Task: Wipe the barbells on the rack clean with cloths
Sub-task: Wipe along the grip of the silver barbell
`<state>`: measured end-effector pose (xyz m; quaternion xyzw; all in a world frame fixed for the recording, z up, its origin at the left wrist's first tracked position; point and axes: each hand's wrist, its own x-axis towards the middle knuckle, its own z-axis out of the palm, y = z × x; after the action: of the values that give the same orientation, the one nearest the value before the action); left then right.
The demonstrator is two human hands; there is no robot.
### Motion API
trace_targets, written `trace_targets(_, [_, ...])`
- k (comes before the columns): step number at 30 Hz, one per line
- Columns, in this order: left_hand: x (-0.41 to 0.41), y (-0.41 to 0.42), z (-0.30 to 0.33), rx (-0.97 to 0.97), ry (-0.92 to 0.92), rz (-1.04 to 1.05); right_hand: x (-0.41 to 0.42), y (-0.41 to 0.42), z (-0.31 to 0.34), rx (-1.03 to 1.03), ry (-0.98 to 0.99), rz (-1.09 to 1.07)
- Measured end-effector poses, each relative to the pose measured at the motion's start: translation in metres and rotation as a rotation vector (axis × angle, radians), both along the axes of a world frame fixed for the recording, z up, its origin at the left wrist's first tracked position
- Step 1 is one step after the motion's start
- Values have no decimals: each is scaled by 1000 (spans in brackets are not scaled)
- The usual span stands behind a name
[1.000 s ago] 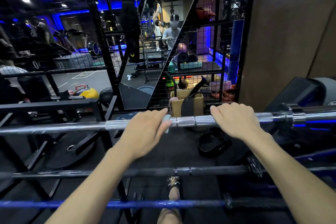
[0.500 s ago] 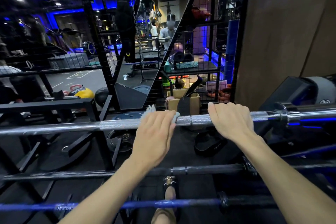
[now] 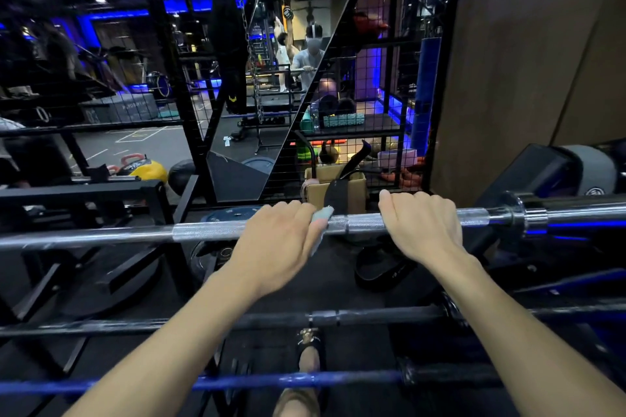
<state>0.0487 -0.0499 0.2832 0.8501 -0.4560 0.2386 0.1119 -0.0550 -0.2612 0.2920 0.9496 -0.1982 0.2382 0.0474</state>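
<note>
A silver barbell (image 3: pixel 203 232) runs across the view at mid height on the rack. My left hand (image 3: pixel 277 240) wraps over its middle with a pale grey-green cloth (image 3: pixel 321 215) pressed between palm and bar; only a corner of the cloth shows. My right hand (image 3: pixel 420 227) grips the bare knurled shaft a little to the right. Two more barbells lie lower on the rack: a dark one (image 3: pixel 372 316) and a blue-lit one (image 3: pixel 237 381).
A black rack frame (image 3: pixel 84 193) stands at left with a weight plate (image 3: pixel 233 213) behind the bar. A cardboard box (image 3: pixel 352 191) sits behind the bar's middle, a mesh cage (image 3: pixel 372 95) and mirror beyond. A brown wall (image 3: pixel 525 61) rises at right.
My left hand with the cloth has slid to the right along the silver barbell, ending closer to my right hand. My right hand has kept its grip.
</note>
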Motion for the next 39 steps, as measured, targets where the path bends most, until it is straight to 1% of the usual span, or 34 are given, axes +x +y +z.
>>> trace_targets(1, [0,-5,-1,78,-88,56,0,1,0,-12,5,1])
trace_targets(2, [-1,-11,0,95,-126,101,-1,1,0,-27,0,3])
trace_targets(3, [-2,-17,3,69,-126,147,-2,1,0,-34,-7,1])
trace_targets(5, [-4,-29,14,-1,36,239,-1,2,-1,-38,-11,-1])
trace_targets(7, [0,-36,18,-9,82,291,-2,2,-2,-56,-5,2])
trace_targets(8, [-3,-38,16,0,59,290,-2,2,-1,-64,-2,9])
trace_targets(9, [-7,-37,10,17,-10,249,-3,1,-1,-66,-1,16])
trace_targets(10, [-15,-38,2,-9,-77,182,-4,1,0,-66,-3,20])
trace_targets(11, [-21,-38,-6,-20,-107,123,-4,0,0,-64,-8,19])
trace_targets(13, [-19,-39,-15,-11,-154,105,-3,1,-2,-46,-21,18])
trace_targets(15, [-15,-47,-3,10,-119,179,0,1,-5,-11,-46,-2])
trace_targets(16, [-15,-54,8,40,-14,237,2,0,-5,1,-56,-5])
trace_targets(18, [-8,-63,15,13,78,279,4,-1,-5,22,-74,-2])
trace_targets(19, [-9,-62,14,-21,97,249,3,-1,-5,26,-76,-1])
trace_targets(20, [-14,-56,11,-51,78,176,3,-1,-5,10,-73,9])
trace_targets(22, [-22,-37,-5,-156,-35,-60,3,-1,-5,-7,-63,1])
trace_targets(23, [-21,-28,-15,-162,-97,-138,4,-2,-6,0,-65,-10])
trace_targets(24, [-16,-24,-21,-142,-142,-159,4,-3,-7,6,-69,-17])
trace_targets(25, [-11,-25,-24,-123,-185,-119,4,-3,-7,1,-68,-14])
trace_targets(27, [-7,-41,-16,-114,-245,42,3,-2,-6,-19,-46,5])
trace_targets(28, [-9,-51,-6,-92,-220,128,2,-2,-5,-23,-43,22])
trace_targets(30, [-10,-64,7,-52,-109,211,2,-2,-5,-32,-41,31])
trace_targets(31, [-9,-66,7,-47,-64,216,2,-2,-5,-35,-38,25])
trace_targets(32, [-9,-63,5,-62,-45,159,3,-3,-5,-34,-34,17])
trace_targets(33, [-12,-57,-1,-96,-73,65,3,-3,-7,-30,-40,17])
trace_targets(35, [-20,-50,-16,-113,-209,-62,3,-3,-7,-27,-39,6])
trace_targets(37, [-16,-54,-18,-94,-252,-19,1,-3,-7,-62,-24,13])
trace_targets(38, [-15,-61,-12,-101,-243,44,0,-4,-8,-74,-25,20])
trace_targets(39, [-17,-67,-2,-85,-176,107,0,-4,-8,-81,-27,25])
